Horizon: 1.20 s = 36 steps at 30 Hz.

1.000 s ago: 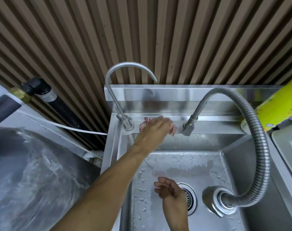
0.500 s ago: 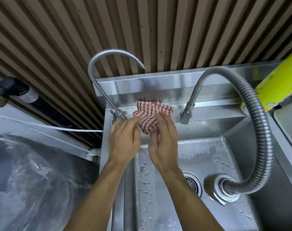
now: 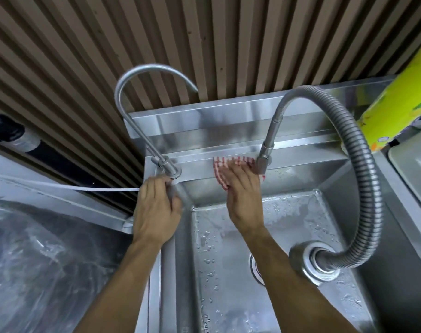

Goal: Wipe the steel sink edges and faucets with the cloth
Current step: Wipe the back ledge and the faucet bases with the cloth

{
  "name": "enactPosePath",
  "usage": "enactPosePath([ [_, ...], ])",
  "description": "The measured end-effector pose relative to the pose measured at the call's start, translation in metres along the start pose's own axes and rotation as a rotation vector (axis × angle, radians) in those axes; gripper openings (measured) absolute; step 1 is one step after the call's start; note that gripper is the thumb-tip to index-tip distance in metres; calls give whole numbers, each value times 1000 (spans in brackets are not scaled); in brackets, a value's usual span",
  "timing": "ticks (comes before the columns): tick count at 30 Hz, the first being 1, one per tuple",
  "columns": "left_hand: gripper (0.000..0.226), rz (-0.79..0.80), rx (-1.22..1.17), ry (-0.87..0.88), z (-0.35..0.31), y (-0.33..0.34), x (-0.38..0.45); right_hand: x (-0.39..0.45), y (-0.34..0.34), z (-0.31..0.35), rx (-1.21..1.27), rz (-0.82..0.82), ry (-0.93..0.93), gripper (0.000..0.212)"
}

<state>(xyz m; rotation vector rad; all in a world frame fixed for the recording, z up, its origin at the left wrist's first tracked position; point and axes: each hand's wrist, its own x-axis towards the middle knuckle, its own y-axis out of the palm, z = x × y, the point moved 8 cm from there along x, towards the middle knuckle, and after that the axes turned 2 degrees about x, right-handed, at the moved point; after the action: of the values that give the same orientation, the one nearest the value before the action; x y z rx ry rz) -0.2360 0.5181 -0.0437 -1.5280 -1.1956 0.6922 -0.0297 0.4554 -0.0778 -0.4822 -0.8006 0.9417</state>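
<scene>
- Cloth (image 3: 220, 170), red-and-white checked, lies bunched on the back ledge of the steel sink (image 3: 288, 155), spilling a little over the ledge's front edge toward the basin
- Right hand (image 3: 244, 193) lies flat on top of that cloth, fingers straight and together, pressing it down onto the ledge; its fingertips reach just beside the base of the flexible faucet (image 3: 268, 150)
- That faucet's ribbed steel hose (image 3: 370, 188) arches up high, swings round to the right, and drops to a round head (image 3: 312, 263) hanging low over the basin near the drain (image 3: 256, 272)
- Left hand (image 3: 156, 210) rests on the sink's back-left corner, right at the foot of the slim gooseneck faucet (image 3: 130, 111); its fingers are bent over the rim and touch the faucet's base, though I cannot tell whether they actually grip anything
- Water drops (image 3: 208, 258) are scattered across the basin floor
- Behind the sink stands a brown slatted wall (image 3: 204, 39)
- On the right, a yellow-green pack (image 3: 394, 102) leans by the ledge
- On the left, clear plastic sheeting (image 3: 36, 255) covers something dark, and a thin white cord (image 3: 84, 188) runs across toward the sink
</scene>
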Motion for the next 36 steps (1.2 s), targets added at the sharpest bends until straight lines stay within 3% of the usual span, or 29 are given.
enactPosePath([
  [3, 57, 13, 81, -15, -1, 4, 5, -30, -27, -16, 259, -152, 151, 39],
  [6, 66, 86, 144, -46, 1, 11, 6, -65, -51, -59, 611, -488, 707, 32],
  [8, 67, 125, 182, -60, 3, 15, 6, -72, -70, -73, 821, -717, 947, 36],
  [10, 68, 137, 200, -79, 3, 17, 5, -48, -92, -67, 810, -739, 952, 44],
  [13, 61, 140, 192, -97, 6, 19, 6, -8, -82, -77, 980, -898, 945, 46],
  [16, 58, 149, 168, -110, 10, 21, 7, 0, -30, -55, 939, -715, 924, 74],
  [18, 57, 143, 176, -110, 11, 22, 7, -19, 9, -9, 1027, -480, 851, 49],
  [20, 57, 135, 188, -107, 11, 22, 6, -30, 23, 17, 967, -316, 676, 48],
  [21, 57, 128, 191, -105, 10, 21, 6, -29, 15, 13, 877, -324, 610, 47],
  [23, 60, 120, 182, -107, 10, 20, 5, -17, -8, -28, 663, -488, 536, 48],
  [26, 67, 115, 137, -104, 9, 19, 5, 0, -36, -108, 506, -631, 770, 59],
  [28, 67, 123, 105, -111, 13, 19, 7, 0, -43, -140, 623, -748, 863, 57],
  [29, 65, 136, 102, -109, 15, 20, 8, -3, -37, -145, 743, -781, 942, 45],
  [30, 61, 151, 102, -102, 17, 22, 10, -6, -17, -143, 838, -719, 1070, 34],
  [32, 56, 170, 108, -94, 19, 24, 11, -17, 32, -98, 1104, -608, 1231, 50],
  [33, 55, 171, 111, -89, 19, 24, 12, -18, 56, -59, 1268, -504, 1227, 53],
  [34, 54, 169, 112, -86, 19, 23, 12, -20, 79, -21, 1365, -361, 1224, 52],
  [36, 52, 171, 95, -75, 19, 19, 12, -24, 105, 39, 1313, -37, 1253, 44],
])
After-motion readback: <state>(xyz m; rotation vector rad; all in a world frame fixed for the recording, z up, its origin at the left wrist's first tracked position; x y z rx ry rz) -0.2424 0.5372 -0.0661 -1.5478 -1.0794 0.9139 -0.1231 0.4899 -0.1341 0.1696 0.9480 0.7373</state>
